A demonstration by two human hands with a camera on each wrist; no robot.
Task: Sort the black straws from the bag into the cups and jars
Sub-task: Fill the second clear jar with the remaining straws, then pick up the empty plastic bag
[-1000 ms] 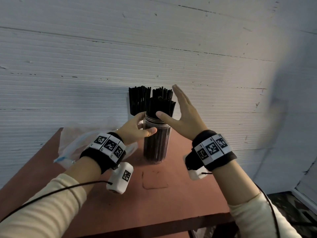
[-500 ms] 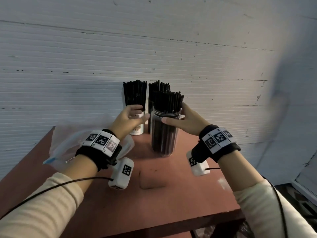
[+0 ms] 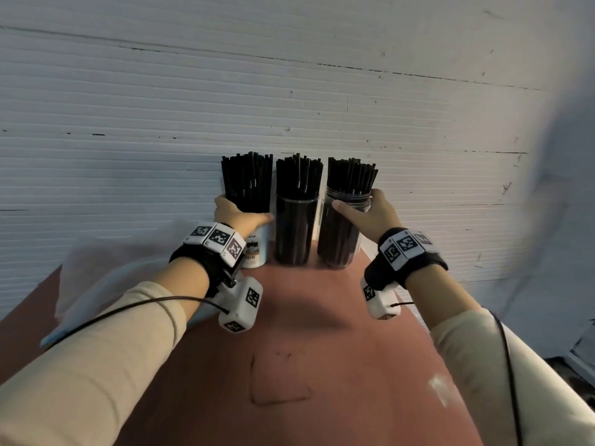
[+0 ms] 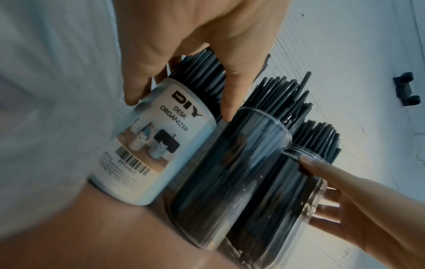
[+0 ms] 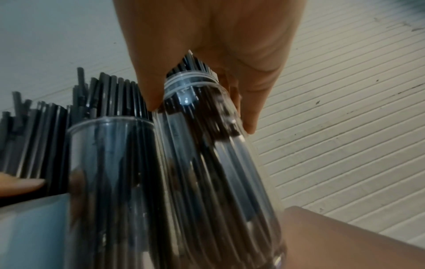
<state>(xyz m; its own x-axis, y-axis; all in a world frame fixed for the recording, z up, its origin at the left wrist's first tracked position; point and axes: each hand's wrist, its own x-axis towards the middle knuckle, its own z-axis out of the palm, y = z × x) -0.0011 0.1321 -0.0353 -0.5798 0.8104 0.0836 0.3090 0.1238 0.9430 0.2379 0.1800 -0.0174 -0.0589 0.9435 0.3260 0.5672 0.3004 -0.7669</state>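
Three containers packed with black straws stand in a row at the back of the reddish table. On the left is a white labelled cup, in the middle a clear cup, on the right a clear jar with a threaded neck. My left hand grips the white cup at its rim, thumb on one side and fingers on the other. My right hand holds the jar just under its neck, thumb in front and fingers behind.
A crumpled clear plastic bag lies on the table's left side, beside my left forearm. The white ribbed wall rises right behind the containers. The table's right edge runs close to the jar. A faint rectangular mark shows mid-table.
The jar went from mid-table back to the wall, at the right end of the row, in my right hand. My left hand left the jar and took the white cup.
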